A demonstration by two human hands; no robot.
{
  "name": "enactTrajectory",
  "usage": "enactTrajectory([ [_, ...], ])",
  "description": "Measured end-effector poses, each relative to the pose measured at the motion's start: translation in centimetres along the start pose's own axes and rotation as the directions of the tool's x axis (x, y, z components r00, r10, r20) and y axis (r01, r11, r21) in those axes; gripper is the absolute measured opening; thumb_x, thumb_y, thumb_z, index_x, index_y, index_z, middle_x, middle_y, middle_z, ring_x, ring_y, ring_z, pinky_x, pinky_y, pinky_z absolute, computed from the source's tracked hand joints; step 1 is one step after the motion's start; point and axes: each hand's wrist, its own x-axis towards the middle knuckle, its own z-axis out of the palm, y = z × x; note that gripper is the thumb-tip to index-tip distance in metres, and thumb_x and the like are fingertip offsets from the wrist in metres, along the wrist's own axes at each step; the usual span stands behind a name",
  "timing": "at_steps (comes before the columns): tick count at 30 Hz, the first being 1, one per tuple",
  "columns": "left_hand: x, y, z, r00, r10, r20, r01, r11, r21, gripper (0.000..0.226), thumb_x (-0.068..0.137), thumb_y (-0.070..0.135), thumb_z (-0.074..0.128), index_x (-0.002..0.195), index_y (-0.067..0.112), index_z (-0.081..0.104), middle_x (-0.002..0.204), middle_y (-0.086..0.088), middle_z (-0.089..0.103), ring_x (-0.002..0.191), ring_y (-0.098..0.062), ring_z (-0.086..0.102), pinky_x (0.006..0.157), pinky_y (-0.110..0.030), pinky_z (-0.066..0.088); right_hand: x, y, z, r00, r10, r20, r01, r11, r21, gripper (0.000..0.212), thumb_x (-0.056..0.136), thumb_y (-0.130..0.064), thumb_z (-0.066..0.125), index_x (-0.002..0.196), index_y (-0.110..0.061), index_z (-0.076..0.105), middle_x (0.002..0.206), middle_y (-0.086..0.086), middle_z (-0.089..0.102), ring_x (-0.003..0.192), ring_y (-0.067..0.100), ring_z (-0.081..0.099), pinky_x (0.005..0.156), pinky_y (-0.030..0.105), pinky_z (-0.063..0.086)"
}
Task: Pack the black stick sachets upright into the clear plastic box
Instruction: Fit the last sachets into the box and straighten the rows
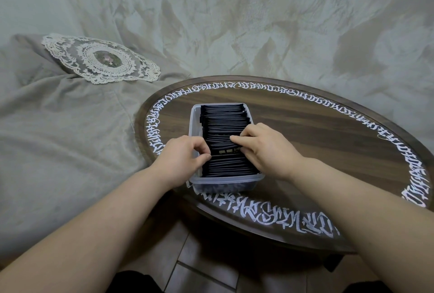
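Head view: round wooden table (328, 142), draped cloth (70, 140)

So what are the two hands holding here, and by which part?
Both grip one black stick sachet lying tilted across the packed row in the clear plastic box: left hand pinches its left end, right hand its right end.

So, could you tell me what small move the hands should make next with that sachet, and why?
Probably press the tilted sachet down into the row: the left hand and right hand pinch its ends, and it lies skewed above the upright sachets filling the clear plastic box.
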Motion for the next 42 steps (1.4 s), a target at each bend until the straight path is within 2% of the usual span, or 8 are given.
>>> enactTrajectory([
  [9,-0.3,-0.2,0.5,0.993,-0.035,-0.109,0.028,0.998,-0.062,0.028,0.081,0.024,0.076,0.071,0.032,0.051,0.073,0.017,0.061,0.076,0.002,0.057,0.066,-0.011,0.037,0.6,0.6,0.6,0.993,-0.116,0.006,0.115,0.979,-0.167,0.028,0.08,-0.011,0.072,0.108,-0.015,0.07,0.087,0.007,0.065,0.07,0.028,0.056,0.057,0.04,0.052],
  [11,-0.3,-0.2,0.5,0.992,-0.04,-0.121,0.034,0.998,-0.052,0.026,0.08,0.024,0.076,0.072,0.031,0.052,0.075,0.015,0.061,0.08,-0.001,0.057,0.068,-0.016,0.038,0.6,0.5,0.3,0.99,-0.1,0.1,0.118,0.975,-0.189,0.037,0.088,-0.011,0.057,0.126,-0.013,0.059,0.105,0.01,0.061,0.087,0.03,0.055,0.072,0.045,0.052],
  [14,-0.3,-0.2,0.6,0.987,-0.049,-0.152,0.044,0.998,-0.035,0.023,0.08,0.025,0.075,0.074,0.03,0.054,0.075,0.015,0.059,0.085,-0.003,0.051,0.069,-0.015,0.035,0.2,0.8,-0.3,0.983,-0.084,0.163,0.112,0.98,-0.167,0.046,0.097,-0.012,0.042,0.143,-0.017,0.041,0.131,0.004,0.052,0.11,0.024,0.047,0.095,0.033,0.041],
  [19,0.1,-0.6,0.6,0.986,-0.114,-0.122,0.104,0.991,-0.084,0.022,0.079,0.028,0.076,0.071,0.03,0.056,0.081,0.01,0.064,0.086,-0.006,0.057,0.076,-0.026,0.043,0.1,1.1,-0.3,0.989,-0.116,0.089,0.128,0.98,-0.151,0.04,0.08,0.0,0.069,0.118,-0.012,0.066,0.105,0.007,0.069,0.09,0.028,0.064,0.074,0.034,0.053],
  [24,0.2,-0.4,0.3,0.988,-0.106,-0.111,0.101,0.994,-0.05,0.024,0.08,0.029,0.075,0.071,0.032,0.053,0.079,0.012,0.063,0.085,-0.006,0.056,0.075,-0.027,0.042,-0.3,1.2,-0.6,0.981,-0.111,0.159,0.135,0.98,-0.15,0.045,0.088,-0.003,0.057,0.132,-0.013,0.056,0.124,0.007,0.056,0.106,0.027,0.054,0.086,0.034,0.046],
  [29,-0.3,-0.4,0.4,0.986,-0.042,-0.16,0.03,0.997,-0.077,0.012,0.085,0.033,0.07,0.091,0.035,0.06,0.083,0.016,0.06,0.1,-0.008,0.047,0.08,-0.023,0.034,-1.6,1.6,-0.4,0.993,-0.117,0.014,0.117,0.977,-0.177,0.033,0.067,-0.001,0.08,0.099,-0.009,0.073,0.087,0.008,0.067,0.069,0.026,0.061,0.053,0.032,0.052],
  [34,0.0,-0.4,1.0,0.957,-0.141,-0.254,0.154,0.988,0.031,0.038,0.093,0.042,0.055,0.127,0.027,0.061,0.108,0.01,0.049,0.122,-0.016,0.035,0.101,-0.029,0.029,-2.3,1.6,0.0,0.994,-0.107,-0.007,0.104,0.978,-0.182,0.045,0.064,0.0,0.081,0.107,-0.011,0.071,0.093,0.008,0.066,0.074,0.025,0.06,0.057,0.031,0.052],
  [42,0.5,0.3,1.3,0.972,-0.175,-0.159,0.206,0.957,0.206,0.041,0.095,0.042,0.051,0.134,0.029,0.054,0.129,0.011,0.049,0.136,-0.018,0.02,0.111,-0.042,0.026,-2.9,1.8,-0.1,0.995,-0.095,0.044,0.101,0.976,-0.192,0.054,0.066,-0.001,0.076,0.117,-0.015,0.066,0.101,0.01,0.064,0.08,0.029,0.059,0.058,0.041,0.055],
])
